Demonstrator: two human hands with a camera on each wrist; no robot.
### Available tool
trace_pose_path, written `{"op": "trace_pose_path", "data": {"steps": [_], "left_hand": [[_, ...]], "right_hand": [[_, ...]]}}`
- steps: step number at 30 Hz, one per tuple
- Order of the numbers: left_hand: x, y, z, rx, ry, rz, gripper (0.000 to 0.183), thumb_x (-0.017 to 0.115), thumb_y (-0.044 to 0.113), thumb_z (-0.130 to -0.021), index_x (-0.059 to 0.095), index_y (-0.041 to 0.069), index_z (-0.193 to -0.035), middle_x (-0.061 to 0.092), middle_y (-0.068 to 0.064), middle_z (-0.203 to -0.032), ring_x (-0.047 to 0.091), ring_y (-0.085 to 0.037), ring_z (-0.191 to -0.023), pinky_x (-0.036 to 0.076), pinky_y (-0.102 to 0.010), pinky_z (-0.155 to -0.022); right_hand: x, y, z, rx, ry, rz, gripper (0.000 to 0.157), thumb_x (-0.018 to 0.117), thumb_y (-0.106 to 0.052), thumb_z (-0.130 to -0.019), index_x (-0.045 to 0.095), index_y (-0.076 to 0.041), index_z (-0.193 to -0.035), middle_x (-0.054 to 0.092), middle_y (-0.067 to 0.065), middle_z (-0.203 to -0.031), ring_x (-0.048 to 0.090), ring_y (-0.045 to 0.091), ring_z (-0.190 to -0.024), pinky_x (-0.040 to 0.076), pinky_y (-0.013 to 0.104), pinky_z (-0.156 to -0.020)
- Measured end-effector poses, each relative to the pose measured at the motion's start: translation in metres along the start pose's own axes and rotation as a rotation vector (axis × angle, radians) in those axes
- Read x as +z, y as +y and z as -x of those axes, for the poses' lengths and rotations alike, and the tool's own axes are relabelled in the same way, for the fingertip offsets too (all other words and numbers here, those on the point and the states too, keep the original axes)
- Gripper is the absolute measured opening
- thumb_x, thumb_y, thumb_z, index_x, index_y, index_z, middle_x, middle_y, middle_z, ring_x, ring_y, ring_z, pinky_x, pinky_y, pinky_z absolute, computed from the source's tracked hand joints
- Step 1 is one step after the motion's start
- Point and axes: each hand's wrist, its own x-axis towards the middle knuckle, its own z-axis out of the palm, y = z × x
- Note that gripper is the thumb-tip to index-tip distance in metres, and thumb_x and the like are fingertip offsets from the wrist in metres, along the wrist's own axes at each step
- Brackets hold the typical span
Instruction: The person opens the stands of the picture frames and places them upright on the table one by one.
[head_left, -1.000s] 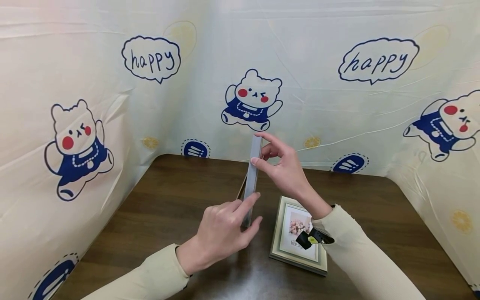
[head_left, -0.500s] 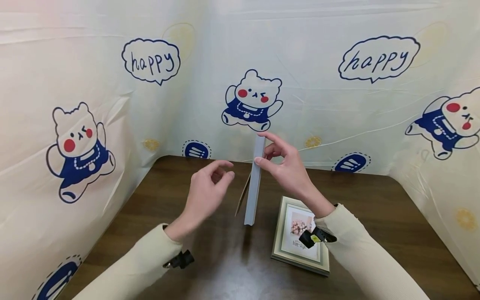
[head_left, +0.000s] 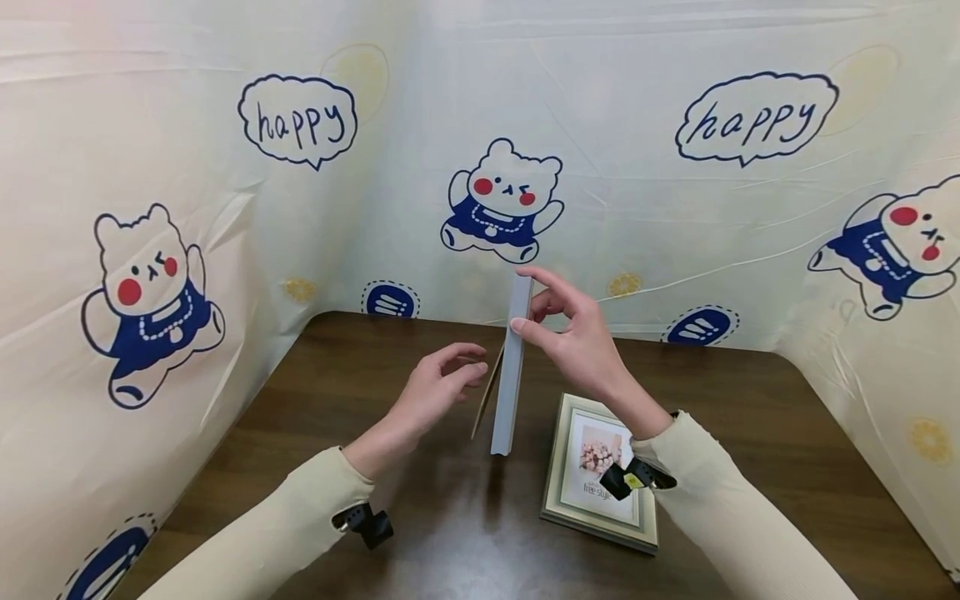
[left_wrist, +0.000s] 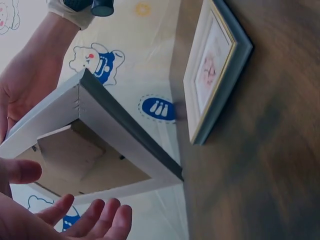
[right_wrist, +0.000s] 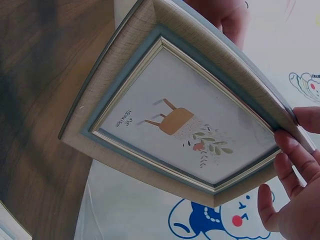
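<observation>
Head view showed the picture frame point(head_left: 512, 375) nearly upright and edge-on, held above the table point(head_left: 337, 358) between its left and right edges, the top reaching past the line of the far edge. The right hand point(head_left: 576, 333) pinched it near the top, thumb on the narrow side, index finger at the upper end. To its left, the stand point(head_left: 486, 400) angled out from the back. The left hand point(head_left: 438, 387) was just beside the stand, fingers loosely bent, thumb apart; whether they touched could not be told. Right wrist view gave the front: a card point(right_wrist: 187, 122) with a stool and flowers. A second frame point(head_left: 592, 467) lay face up, somewhat right of centre, well in from the far-right corner. Printed cloth point(head_left: 637, 217) hung beyond the far edge.
</observation>
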Motion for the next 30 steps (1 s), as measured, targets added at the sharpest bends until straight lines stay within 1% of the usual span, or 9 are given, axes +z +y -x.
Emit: {"op": "trace_pose_path", "data": {"steps": [4,9,11,15,21,26,30], "left_hand": [[0.0022,0.0,-0.0018,-0.044,-0.051,0.073,0.04,0.062,0.025,-0.106,0.062,0.005,-0.14,0.066,-0.014,-0.13,0.069,-0.028,-0.111,0.056,-0.051,-0.098],[0.0026,0.0019,-0.0037,-0.093,-0.064,0.137,0.039,0.061,0.024,-0.106,0.062,0.006,-0.14,0.066,-0.015,-0.13,0.068,-0.03,-0.112,0.052,-0.056,-0.103],[0.0026,0.0026,-0.004,-0.101,-0.067,0.147,0.039,0.061,0.024,-0.106,0.062,0.006,-0.14,0.066,-0.016,-0.131,0.067,-0.032,-0.114,0.052,-0.056,-0.104],[0.0026,0.004,-0.0041,-0.105,-0.087,0.154,0.04,0.061,0.024,-0.106,0.061,0.006,-0.142,0.065,-0.019,-0.132,0.066,-0.035,-0.117,0.052,-0.054,-0.104],[0.0025,0.0066,-0.0025,-0.104,-0.112,0.156,0.042,0.061,0.023,-0.106,0.058,0.006,-0.144,0.066,-0.017,-0.127,0.068,-0.029,-0.109,0.052,-0.054,-0.104],[0.0025,0.0071,-0.0012,-0.101,-0.124,0.168,0.042,0.06,0.021,-0.106,0.056,0.004,-0.145,0.065,-0.018,-0.127,0.066,-0.035,-0.111,0.052,-0.056,-0.103],[0.0028,0.0081,-0.0002,-0.098,-0.134,0.167,0.043,0.061,0.02,-0.106,0.056,0.003,-0.146,0.065,-0.019,-0.126,0.066,-0.036,-0.11,0.054,-0.053,-0.102]], "right_hand": [[-0.0007,0.0015,0.0001,0.0,-0.003,-0.005,0.054,0.077,-0.008,-0.095,0.062,-0.015,-0.146,0.071,0.006,-0.09,0.061,0.024,-0.093,0.045,0.047,-0.091],[-0.0011,0.0011,-0.0001,-0.015,-0.009,-0.009,0.053,0.077,-0.007,-0.095,0.062,-0.013,-0.145,0.071,0.006,-0.091,0.062,0.024,-0.094,0.045,0.047,-0.093],[-0.0011,0.0015,-0.0003,-0.023,-0.01,-0.012,0.053,0.078,-0.006,-0.094,0.062,-0.013,-0.145,0.071,0.006,-0.091,0.062,0.024,-0.094,0.044,0.047,-0.094],[-0.001,0.0015,-0.0002,-0.033,-0.016,-0.021,0.054,0.078,-0.005,-0.094,0.062,-0.013,-0.145,0.071,0.006,-0.09,0.062,0.024,-0.094,0.044,0.047,-0.094],[-0.0017,0.0017,-0.0011,-0.051,-0.026,-0.029,0.054,0.078,-0.005,-0.093,0.062,-0.012,-0.145,0.072,0.006,-0.091,0.063,0.024,-0.094,0.045,0.048,-0.094],[-0.0019,0.0015,-0.0008,-0.055,-0.035,-0.032,0.054,0.078,-0.005,-0.094,0.062,-0.01,-0.145,0.072,0.007,-0.091,0.063,0.025,-0.094,0.045,0.05,-0.095],[-0.0019,0.0035,-0.0004,-0.059,-0.038,-0.04,0.054,0.078,-0.004,-0.093,0.062,-0.009,-0.145,0.072,0.006,-0.092,0.064,0.025,-0.094,0.047,0.05,-0.093]]}}
